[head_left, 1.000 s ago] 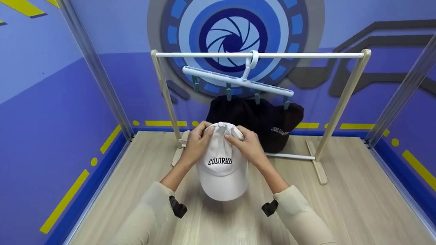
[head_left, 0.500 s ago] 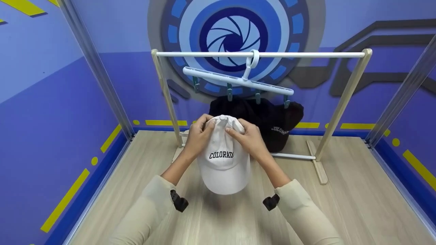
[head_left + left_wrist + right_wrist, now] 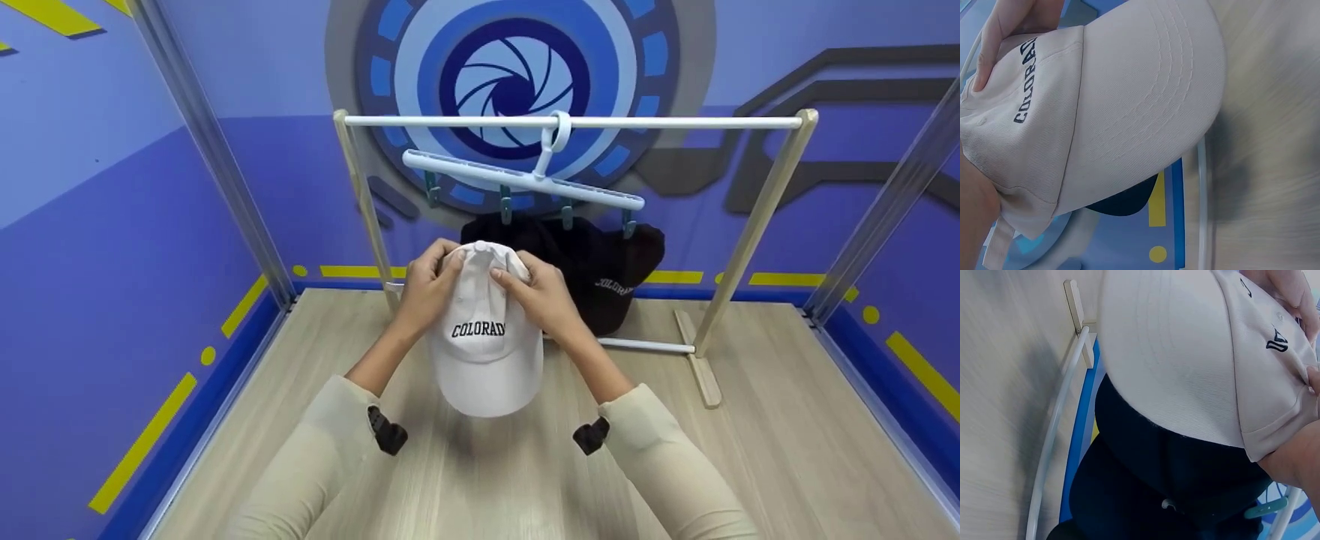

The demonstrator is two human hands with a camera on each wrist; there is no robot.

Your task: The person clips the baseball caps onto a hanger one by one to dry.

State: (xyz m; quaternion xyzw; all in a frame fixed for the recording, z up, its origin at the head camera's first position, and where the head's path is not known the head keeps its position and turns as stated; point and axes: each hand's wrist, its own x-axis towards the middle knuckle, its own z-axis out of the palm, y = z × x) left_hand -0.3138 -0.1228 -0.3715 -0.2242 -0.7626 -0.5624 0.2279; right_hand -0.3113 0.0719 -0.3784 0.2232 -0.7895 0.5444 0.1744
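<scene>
A white baseball cap (image 3: 486,375) with black "COLORADO" lettering is held off the table, brim toward me. My left hand (image 3: 429,289) grips the crown's left side, thumb on the front. On the crown's right side my right hand (image 3: 549,300) pinches the fabric between thumb and fingers. Behind the white cap, dark caps (image 3: 600,296) hang below a white clip hanger (image 3: 517,177), one with "COLORADO" lettering. The left wrist view shows the white cap's brim (image 3: 1145,95) close up. In the right wrist view the dark caps (image 3: 1145,467) sit just beyond the brim.
The hanger hooks over the white bar (image 3: 675,121) of a wooden-ended rack, tilting down to the right. Several green clips (image 3: 505,204) hang from it. A lower bar (image 3: 649,345) and a wooden foot (image 3: 701,379) stand on the wooden table (image 3: 795,450). Blue walls (image 3: 150,300) enclose the table.
Both hands have carried the white cap up and slightly away from me, nearer the hanger. Their hold on it looks the same. The hanger and dark caps have barely shifted.
</scene>
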